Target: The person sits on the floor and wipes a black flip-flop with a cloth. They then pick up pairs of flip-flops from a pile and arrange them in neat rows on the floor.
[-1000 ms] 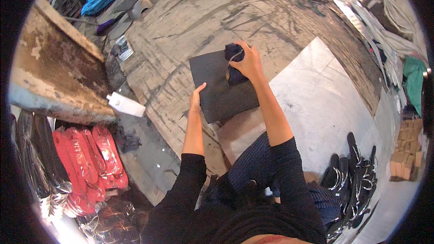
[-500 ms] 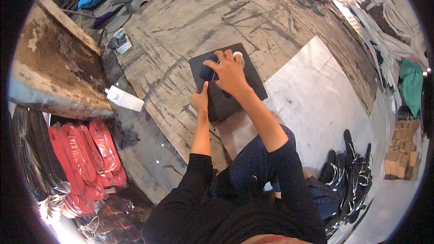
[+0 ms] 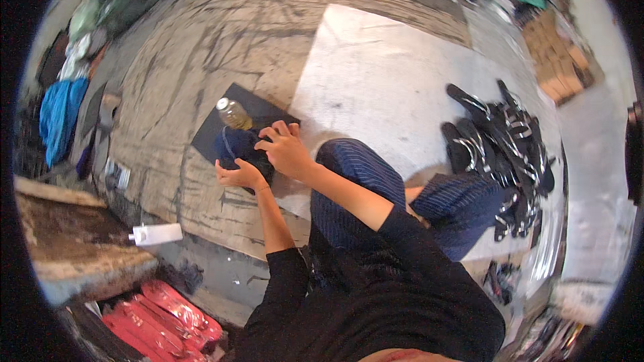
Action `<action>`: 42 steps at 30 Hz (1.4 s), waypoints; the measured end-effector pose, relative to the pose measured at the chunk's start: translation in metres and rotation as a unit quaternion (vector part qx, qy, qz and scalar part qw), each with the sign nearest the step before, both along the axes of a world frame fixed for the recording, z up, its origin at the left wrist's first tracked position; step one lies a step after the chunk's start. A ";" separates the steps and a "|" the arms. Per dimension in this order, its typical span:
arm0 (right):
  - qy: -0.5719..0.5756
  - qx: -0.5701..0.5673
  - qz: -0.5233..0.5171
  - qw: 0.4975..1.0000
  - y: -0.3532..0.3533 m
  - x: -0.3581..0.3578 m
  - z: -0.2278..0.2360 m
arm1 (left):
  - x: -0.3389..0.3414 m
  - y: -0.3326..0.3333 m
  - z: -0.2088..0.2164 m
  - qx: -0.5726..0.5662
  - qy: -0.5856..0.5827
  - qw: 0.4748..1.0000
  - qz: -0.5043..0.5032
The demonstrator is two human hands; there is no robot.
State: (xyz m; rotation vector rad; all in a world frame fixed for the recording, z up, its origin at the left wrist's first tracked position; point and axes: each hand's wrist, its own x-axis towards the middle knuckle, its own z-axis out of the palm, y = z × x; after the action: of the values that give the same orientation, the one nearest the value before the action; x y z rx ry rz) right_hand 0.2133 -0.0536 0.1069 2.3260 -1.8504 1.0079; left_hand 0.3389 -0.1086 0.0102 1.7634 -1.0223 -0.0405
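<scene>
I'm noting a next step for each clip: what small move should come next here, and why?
Probably close the right hand gently on the dark blue cloth bundle: its fingers are spread beside the bundle, which lies on the dark board, with the left hand also close by. Going gently seems wise, since the white-capped bottle is right next to the bundle.

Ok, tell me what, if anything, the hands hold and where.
No hold shows: the left hand and right hand are open by the dark blue cloth; any touch is unclear.
</scene>
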 end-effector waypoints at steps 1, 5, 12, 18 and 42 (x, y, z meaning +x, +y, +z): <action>-0.038 0.005 -0.017 0.999 0.016 -0.014 0.005 | -0.012 0.004 0.007 -0.049 -0.002 0.998 -0.034; -0.177 -0.006 -0.126 0.976 0.097 -0.079 0.047 | -0.087 0.043 0.063 -0.134 0.026 0.974 -0.182; -0.228 -0.160 -0.292 0.915 0.275 -0.151 0.078 | -0.209 0.196 0.159 -0.120 0.108 0.846 -0.507; -0.279 -0.187 -0.408 0.849 0.378 -0.157 0.093 | -0.253 0.297 0.176 -0.131 0.120 0.756 -0.630; -0.292 -0.493 -0.424 0.701 0.546 -0.182 0.185 | -0.311 0.233 0.320 -0.063 0.045 0.602 -0.794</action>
State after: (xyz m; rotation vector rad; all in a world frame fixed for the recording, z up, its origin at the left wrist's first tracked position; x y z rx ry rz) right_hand 0.0311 0.4928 0.2915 0.4566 -1.4894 1.9128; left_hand 0.0277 0.1244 0.3302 0.1822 -2.1057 -1.1123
